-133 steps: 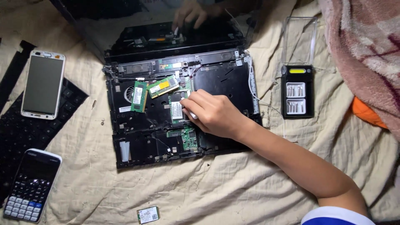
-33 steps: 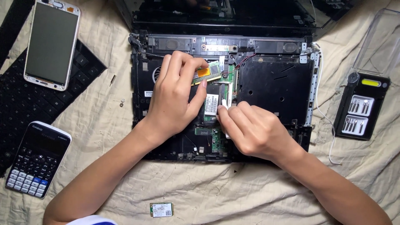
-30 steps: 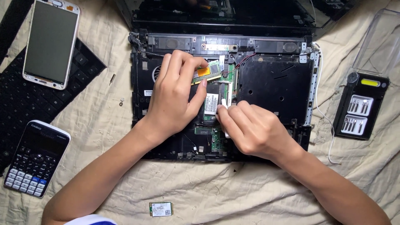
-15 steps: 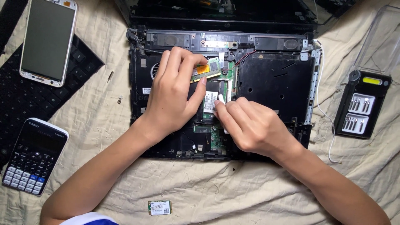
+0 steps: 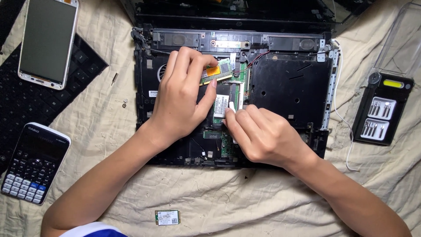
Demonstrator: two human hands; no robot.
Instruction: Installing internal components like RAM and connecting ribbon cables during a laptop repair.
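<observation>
An opened black laptop base (image 5: 289,83) lies on a beige cloth, its circuit boards bared. My left hand (image 5: 182,98) rests over the middle of it, fingertips pinching a green memory module (image 5: 218,71) that stands tilted up from its slot. My right hand (image 5: 263,136) lies just right of it and holds a small white tool (image 5: 231,106), its tip at the green board (image 5: 219,107) below the module.
A white-rimmed phone (image 5: 47,41) lies on a loose black keyboard (image 5: 26,103) at the left, a calculator (image 5: 33,162) below. A black screwdriver bit case (image 5: 381,114) sits right. A small wireless card (image 5: 167,217) lies near the front; two loose screws (image 5: 124,104) left of the laptop.
Earlier only my right hand was on the boards. Both hands have worked there for the last second, hardly shifting; the view has drifted slightly.
</observation>
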